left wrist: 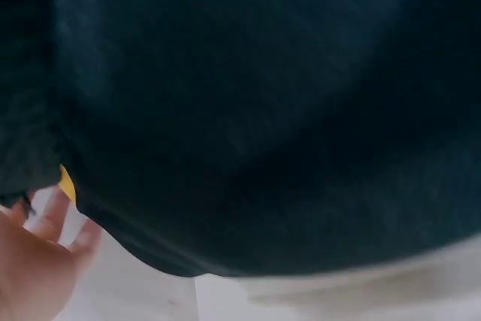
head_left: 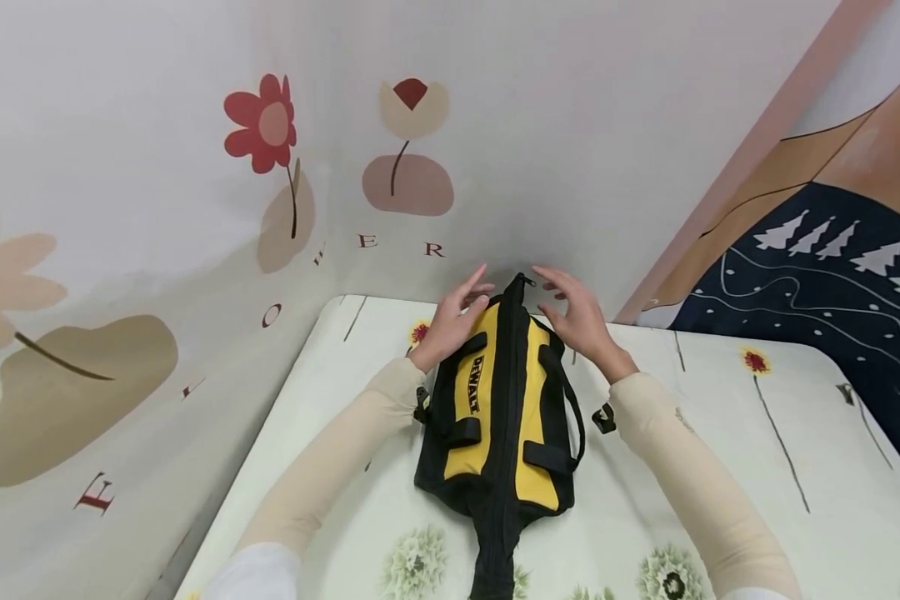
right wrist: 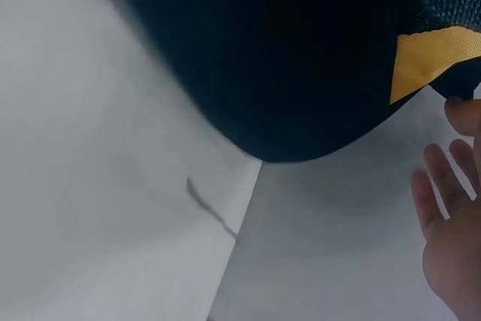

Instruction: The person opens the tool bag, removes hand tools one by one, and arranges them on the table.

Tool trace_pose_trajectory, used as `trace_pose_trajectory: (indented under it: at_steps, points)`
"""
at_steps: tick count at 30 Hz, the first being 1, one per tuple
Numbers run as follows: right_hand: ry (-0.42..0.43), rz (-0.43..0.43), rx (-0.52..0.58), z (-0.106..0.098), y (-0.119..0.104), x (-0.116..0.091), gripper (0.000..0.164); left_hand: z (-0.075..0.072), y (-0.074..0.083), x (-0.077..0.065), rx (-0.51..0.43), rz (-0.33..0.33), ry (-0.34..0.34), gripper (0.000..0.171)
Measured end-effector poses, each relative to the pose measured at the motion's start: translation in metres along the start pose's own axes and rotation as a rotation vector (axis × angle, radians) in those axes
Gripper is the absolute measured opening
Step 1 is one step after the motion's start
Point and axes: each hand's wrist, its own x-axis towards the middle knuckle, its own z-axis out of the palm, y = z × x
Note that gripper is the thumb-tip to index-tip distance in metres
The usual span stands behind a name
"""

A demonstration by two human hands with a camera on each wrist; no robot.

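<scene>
A black and yellow DeWalt tool bag [head_left: 506,400] lies lengthwise on the flower-print table, its zipper strip running along the top. At its far end a zipper pull [head_left: 527,281] pokes up. On the bag's left far side is my left hand [head_left: 457,317], fingers extended toward the end of the zipper. My right hand [head_left: 579,317] is on the opposite side, its fingers spread and curving slightly inward. In the left wrist view the bag's dark side [left wrist: 248,125] fills most of the picture. The right wrist view has the hand [right wrist: 455,223] just below the bag's yellow panel [right wrist: 432,58].
A white table [head_left: 630,500] with printed flowers carries the bag. Behind it and to the left stand pale walls [head_left: 555,150] with flower prints and letters. Dark blue cloth with white trees [head_left: 832,275] hangs at the right.
</scene>
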Motion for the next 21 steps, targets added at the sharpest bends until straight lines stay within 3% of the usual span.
trace_pose_trajectory:
  at_steps: [6,14,21]
  points:
    - [0.032,0.008,0.093,0.005,-0.003,0.012,0.066,0.004,0.003,0.002,-0.047,-0.042,0.013,0.063]
    - [0.072,-0.003,0.075,0.011,-0.005,0.022,0.061,0.008,0.006,0.003,-0.048,-0.104,0.05,0.062]
    - [0.147,-0.015,0.054,0.013,-0.011,0.028,0.052,0.008,0.005,0.005,-0.043,-0.107,0.061,0.059]
